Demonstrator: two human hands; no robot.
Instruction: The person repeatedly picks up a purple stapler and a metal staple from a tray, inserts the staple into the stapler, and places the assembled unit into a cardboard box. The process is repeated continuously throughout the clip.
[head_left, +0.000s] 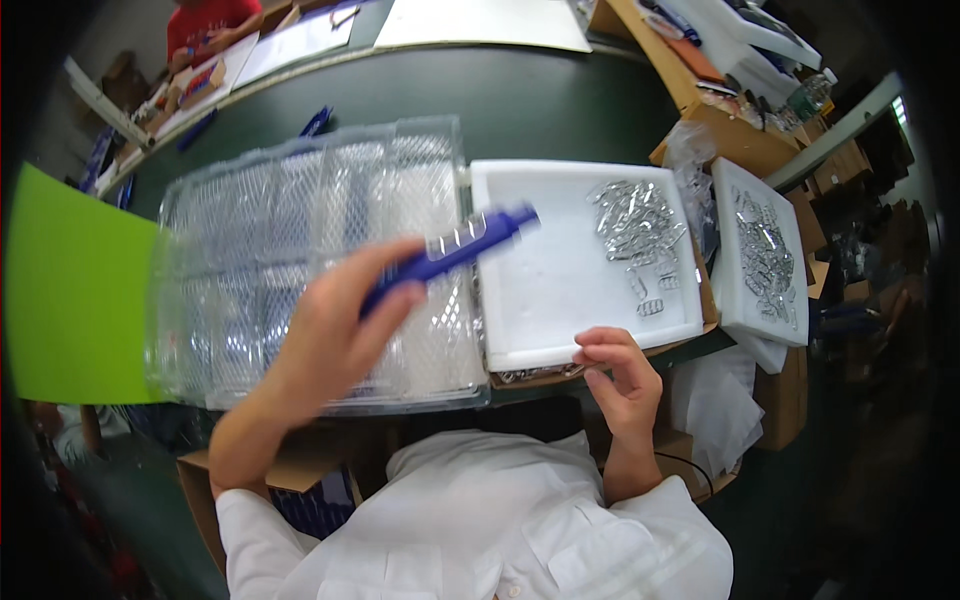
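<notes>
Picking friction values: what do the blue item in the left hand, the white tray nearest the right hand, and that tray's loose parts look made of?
Blue item: likely glossy plastic; bright highlights, though blurred.
White tray: probably matte foam; thick walls, soft sheen-free surface.
Loose parts: shiny, silvery glints; metal or clear plastic, can't tell.

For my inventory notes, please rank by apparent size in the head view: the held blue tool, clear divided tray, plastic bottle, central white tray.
1. Clear divided tray
2. Central white tray
3. Held blue tool
4. Plastic bottle; farther away, so true size unsure.
</notes>
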